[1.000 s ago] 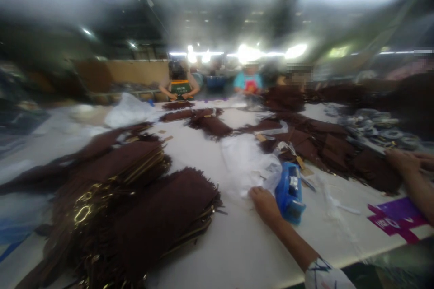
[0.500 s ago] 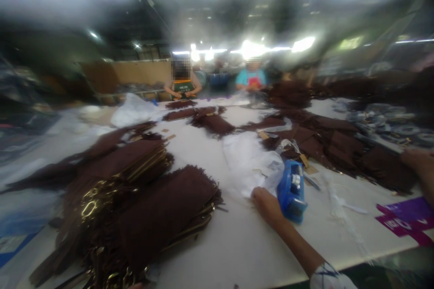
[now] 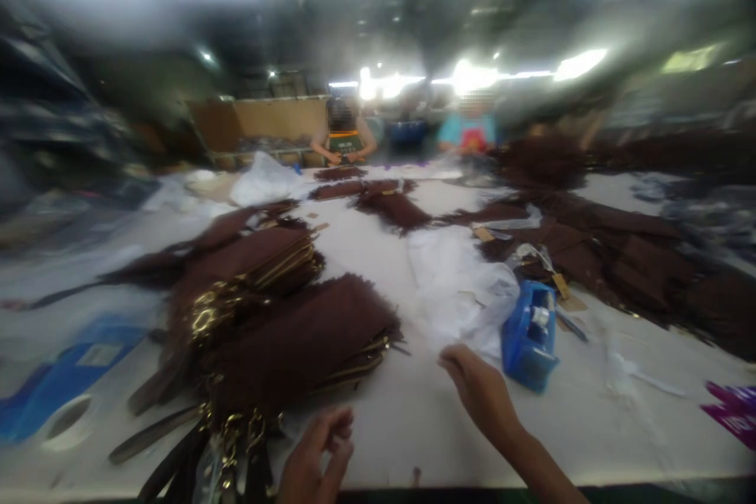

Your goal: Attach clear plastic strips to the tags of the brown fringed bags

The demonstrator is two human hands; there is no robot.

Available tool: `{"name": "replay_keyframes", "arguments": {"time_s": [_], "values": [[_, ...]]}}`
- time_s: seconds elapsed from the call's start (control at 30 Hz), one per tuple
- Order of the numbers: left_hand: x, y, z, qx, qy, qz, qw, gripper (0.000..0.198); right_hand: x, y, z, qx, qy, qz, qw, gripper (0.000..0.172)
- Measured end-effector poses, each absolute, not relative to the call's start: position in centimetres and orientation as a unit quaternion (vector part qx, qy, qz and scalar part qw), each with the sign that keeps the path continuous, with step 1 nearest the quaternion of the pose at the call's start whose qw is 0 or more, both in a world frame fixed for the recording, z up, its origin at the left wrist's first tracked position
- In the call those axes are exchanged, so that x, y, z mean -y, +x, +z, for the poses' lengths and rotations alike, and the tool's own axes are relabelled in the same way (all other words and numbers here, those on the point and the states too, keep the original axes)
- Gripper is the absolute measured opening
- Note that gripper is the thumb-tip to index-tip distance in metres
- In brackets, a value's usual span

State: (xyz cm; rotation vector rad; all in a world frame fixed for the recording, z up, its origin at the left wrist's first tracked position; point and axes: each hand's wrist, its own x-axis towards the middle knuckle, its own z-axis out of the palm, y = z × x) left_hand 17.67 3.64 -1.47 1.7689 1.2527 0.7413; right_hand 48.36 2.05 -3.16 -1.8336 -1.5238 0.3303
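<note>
My left hand [image 3: 319,457] is at the bottom centre, fingers bent and apart, holding nothing, just right of the brass clips and straps of a stack of dark brown fringed bags [image 3: 307,339]. My right hand [image 3: 476,386] is over the white table between that stack and a blue tape dispenser [image 3: 530,337]. Its fingers are pressed together; whether something small is between them is too blurred to tell. White plastic bags [image 3: 454,283] lie just beyond it.
More brown bags [image 3: 626,252] cover the right side. A tape roll [image 3: 68,421] and blue packaging [image 3: 100,358] lie at left, purple packaging [image 3: 732,413] at right. Two people [image 3: 343,143] are across the white table [image 3: 407,441].
The view has turned left, so things appear further right. My left hand has come into fuller view at the bottom. My right hand has drawn back from the plastic bags. The other hand at far right is out of view.
</note>
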Motion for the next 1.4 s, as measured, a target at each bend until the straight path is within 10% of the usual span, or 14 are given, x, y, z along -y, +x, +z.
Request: {"name": "replay_keyframes", "arguments": {"time_s": [0.17,0.4,0.9,1.13,1.4], "values": [[-4.2,21.4,2.0,-0.377,0.755,0.300,0.444,0.073,0.5,42.4,0.9,0.580,-0.591,0.385,0.407,0.022],[-3.0,20.0,1.0,-0.374,0.504,0.345,0.698,0.020,0.1,38.8,2.4,0.524,-0.568,0.479,0.415,0.025],[-1.4,11.7,1.8,-0.544,0.690,0.243,0.412,0.039,-1.6,30.2,0.9,0.540,-0.537,0.543,0.354,0.022],[-1.0,8.6,0.4,-0.491,0.496,0.357,0.622,0.028,-1.9,26.9,0.7,0.591,-0.551,0.494,0.322,0.022],[1.2,3.8,-1.4,-0.590,0.480,0.334,0.557,0.033,-2.2,22.9,-1.5,0.603,-0.506,0.549,0.282,0.023]]}}
